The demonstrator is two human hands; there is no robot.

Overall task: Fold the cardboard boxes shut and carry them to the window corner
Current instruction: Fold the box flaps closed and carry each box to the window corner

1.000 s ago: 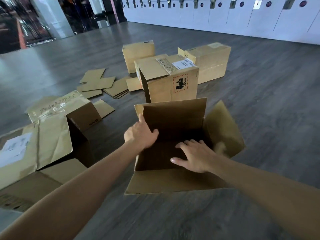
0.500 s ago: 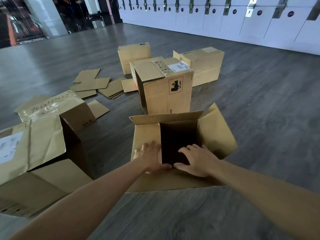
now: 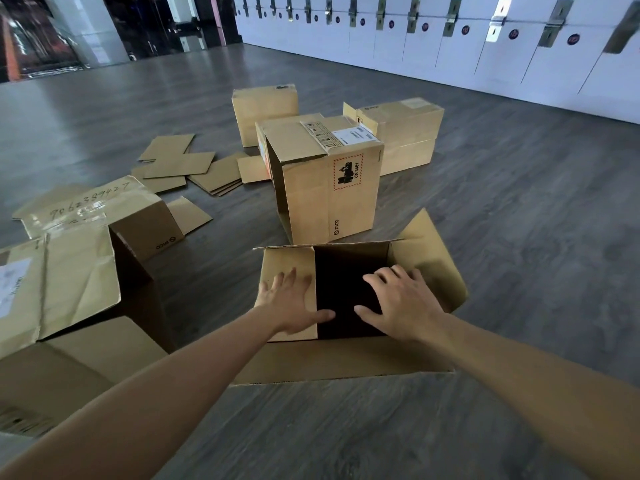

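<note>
At 9 o'clock, a large creased brown cardboard box (image 3: pixel 65 292) lies on the grey wood-grain floor (image 3: pixel 519 220) with flaps splayed; a handwritten number and a white label show on it. At 11 o'clock, flat brown cardboard sheets (image 3: pixel 194 168) lie scattered in loose overlap.

Centre frame, the open brown cardboard box (image 3: pixel 346 362) stands on the floor at 6 o'clock from a tall brown cardboard box with a red-bordered hazard mark (image 3: pixel 332 181). Its left flap is folded down flat over the opening; the near flap lies outward toward the viewer; the far flap stands roughly upright; the right flap leans outward. The interior between the hands is dark.

The left hand (image 3: pixel 291 306) presses palm-down on the folded left flap, fingers straight and spread, thumb at the flap's edge. The right hand (image 3: pixel 401 303) reaches over the opening toward the right flap, fingers loosely extended and grasping nothing; contact with the flap cannot be confirmed.

At 12 o'clock stands a small closed brown carton (image 3: pixel 265 109); at 1 o'clock, two stacked flat brown cartons (image 3: pixel 405 133). White lockers (image 3: pixel 450 39) line the wall at 2 o'clock.
</note>
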